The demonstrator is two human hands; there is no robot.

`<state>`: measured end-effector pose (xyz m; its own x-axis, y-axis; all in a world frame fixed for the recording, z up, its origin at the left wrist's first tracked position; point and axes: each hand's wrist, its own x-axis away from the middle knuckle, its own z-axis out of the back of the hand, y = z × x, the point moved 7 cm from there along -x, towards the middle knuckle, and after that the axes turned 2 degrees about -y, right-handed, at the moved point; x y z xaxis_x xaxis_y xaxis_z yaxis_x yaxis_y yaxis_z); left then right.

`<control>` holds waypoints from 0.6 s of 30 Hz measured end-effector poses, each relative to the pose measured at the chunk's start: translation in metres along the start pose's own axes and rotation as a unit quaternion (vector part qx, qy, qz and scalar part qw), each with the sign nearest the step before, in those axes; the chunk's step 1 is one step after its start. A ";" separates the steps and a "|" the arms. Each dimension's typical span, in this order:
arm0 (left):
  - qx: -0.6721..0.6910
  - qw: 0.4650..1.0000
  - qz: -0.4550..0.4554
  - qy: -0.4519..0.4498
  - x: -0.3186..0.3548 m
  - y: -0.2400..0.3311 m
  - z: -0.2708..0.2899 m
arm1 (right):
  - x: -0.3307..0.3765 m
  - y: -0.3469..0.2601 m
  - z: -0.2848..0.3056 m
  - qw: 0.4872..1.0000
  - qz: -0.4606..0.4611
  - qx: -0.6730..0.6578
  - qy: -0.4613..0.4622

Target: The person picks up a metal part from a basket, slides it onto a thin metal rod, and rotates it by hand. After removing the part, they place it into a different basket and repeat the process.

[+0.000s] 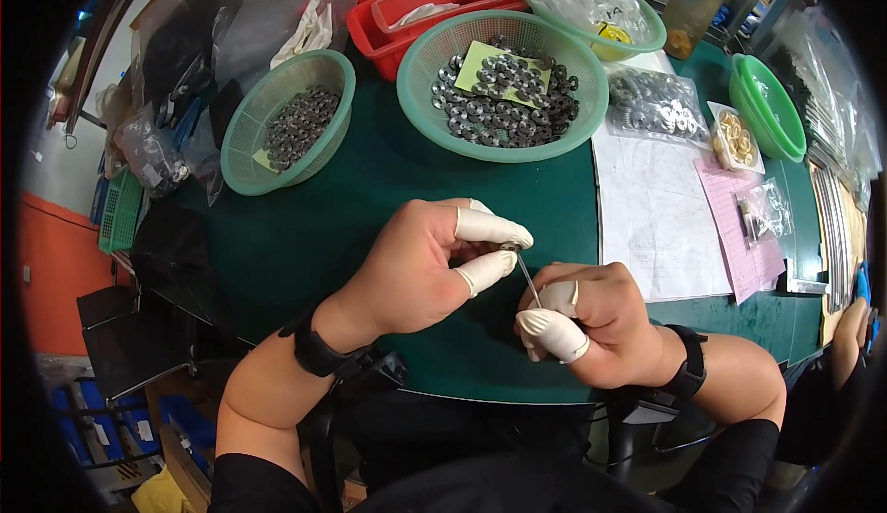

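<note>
Over the green table, my left hand (407,259) pinches a small round metal part (510,247) between thumb and forefinger, both in white finger cots. My right hand (614,314) also wears finger cots and grips a thin metal rod (529,282). The rod's far tip meets the metal part; its other end is hidden in my right fingers. Beyond my hands stands a pale green basket (504,153) of shiny round metal parts with a yellow paper slip among them. To its left, a smaller green basket (238,166) holds small dark metal parts.
Red trays (365,42) and a green basin (651,37) with plastic bags stand at the back. Right of my hands lie a white paper sheet (637,226), a pink sheet (716,194), a bag of metal parts (656,104) and a tub of gold rings (735,139). Another person's arm (843,347) shows far right.
</note>
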<state>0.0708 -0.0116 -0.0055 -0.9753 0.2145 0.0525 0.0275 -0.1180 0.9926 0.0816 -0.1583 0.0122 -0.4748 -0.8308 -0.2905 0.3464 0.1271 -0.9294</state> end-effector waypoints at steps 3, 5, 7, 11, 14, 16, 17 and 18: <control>-0.011 1.000 0.001 -0.018 0.000 0.002 -0.003 | 0.000 0.001 0.000 1.000 -0.009 -0.001 0.001; -0.005 1.000 0.006 -0.020 0.000 0.002 -0.003 | 0.000 0.002 0.001 1.000 -0.028 -0.003 0.005; -0.009 1.000 0.007 -0.021 0.000 0.003 -0.003 | 0.000 0.003 0.001 1.000 -0.026 0.001 0.007; -0.015 1.000 0.011 -0.023 0.001 0.002 -0.003 | 0.000 0.002 0.001 1.000 -0.016 0.009 0.007; -0.015 0.999 0.011 -0.026 0.001 0.001 -0.004 | 0.000 0.002 0.000 1.000 -0.007 0.013 0.004; -0.014 1.000 0.010 -0.025 0.001 0.001 -0.004 | 0.000 0.000 0.000 0.999 0.011 0.010 0.037; -0.014 1.000 0.009 -0.024 0.001 0.001 -0.003 | 0.000 -0.001 0.001 0.998 0.020 0.009 0.054; -0.014 1.000 0.009 -0.024 0.001 0.000 -0.003 | 0.000 -0.001 0.001 0.998 0.020 0.009 0.054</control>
<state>0.0690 -0.0146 -0.0054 -0.9630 0.2584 0.0761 0.0382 -0.1487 0.9882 0.0821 -0.1587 0.0133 -0.5437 -0.7621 -0.3516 0.3811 0.1491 -0.9124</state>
